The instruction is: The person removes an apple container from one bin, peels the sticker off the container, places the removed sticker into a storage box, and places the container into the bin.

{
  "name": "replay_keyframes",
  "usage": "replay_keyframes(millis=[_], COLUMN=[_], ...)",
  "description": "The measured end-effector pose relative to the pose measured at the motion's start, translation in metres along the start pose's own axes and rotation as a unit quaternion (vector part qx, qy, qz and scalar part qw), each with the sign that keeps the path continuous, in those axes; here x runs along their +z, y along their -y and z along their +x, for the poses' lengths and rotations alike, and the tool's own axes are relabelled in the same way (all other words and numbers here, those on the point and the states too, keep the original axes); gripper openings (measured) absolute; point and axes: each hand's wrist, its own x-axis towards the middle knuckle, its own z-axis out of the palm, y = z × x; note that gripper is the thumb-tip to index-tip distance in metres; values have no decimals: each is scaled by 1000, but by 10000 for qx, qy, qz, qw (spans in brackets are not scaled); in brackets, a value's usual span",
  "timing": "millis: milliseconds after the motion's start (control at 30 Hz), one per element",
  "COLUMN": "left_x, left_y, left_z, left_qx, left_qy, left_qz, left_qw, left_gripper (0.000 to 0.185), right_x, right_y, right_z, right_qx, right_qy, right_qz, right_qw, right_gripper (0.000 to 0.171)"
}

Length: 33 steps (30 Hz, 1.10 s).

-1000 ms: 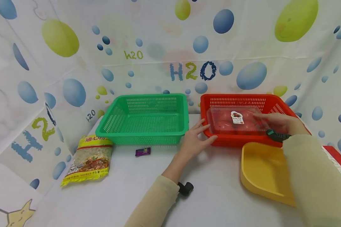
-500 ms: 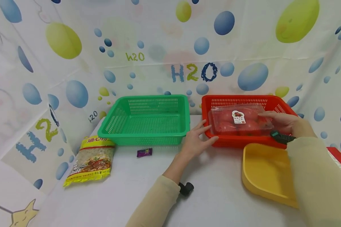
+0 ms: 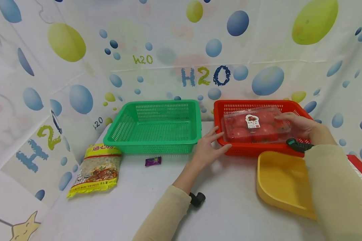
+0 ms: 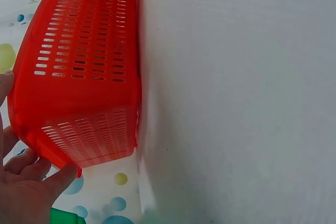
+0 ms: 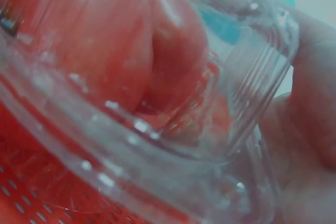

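Observation:
A clear plastic box of red tomatoes [image 3: 254, 125] with a small label on its lid is lifted and tilted over the red basket [image 3: 229, 107]. My right hand [image 3: 300, 126] grips the box's right end; up close the clear box [image 5: 157, 93] fills the right wrist view, my palm against its end. My left hand [image 3: 209, 147] rests on the table with its fingers spread against the red basket's front left corner, holding nothing. That corner of the red basket [image 4: 79, 77] shows in the left wrist view, with my left hand [image 4: 26, 187] touching its edge.
An empty green basket [image 3: 157, 126] stands left of the red one. A yellow scoop-shaped tray [image 3: 282, 182] lies in front of the red basket. A yellow noodle packet [image 3: 96, 169] and a small purple sachet [image 3: 153, 161] lie on the white table. Printed cloth walls close in all sides.
The tomato box has risen and tilted up out of the red basket in my right hand. My left hand has stayed at the basket's corner.

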Motion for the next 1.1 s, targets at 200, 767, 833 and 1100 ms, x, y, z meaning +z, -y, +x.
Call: replay_keyframes(millis=[200, 767, 833, 1100], left_x=[-1, -11, -14, -31], left_y=[0, -14, -16, -21], left_z=[0, -1, 1, 9], left_qx=[74, 451, 485, 619], left_qy=[-15, -366, -417, -528], left_qz=[139, -277, -345, -1169], left_qw=[9999, 9979, 9974, 9898], left_gripper=[60, 76, 77, 75], right_x=[-3, -4, -1, 23], right_y=[3, 19, 23, 34], right_z=[-5, -24, -27, -43], right_qx=[-520, -1043, -1179, -1508], right_qy=[52, -74, 43, 1011], right_qz=[-523, -1222, -1145, -449], right_qw=[9973, 9870, 9864, 9823], right_gripper=[46, 50, 42, 31])
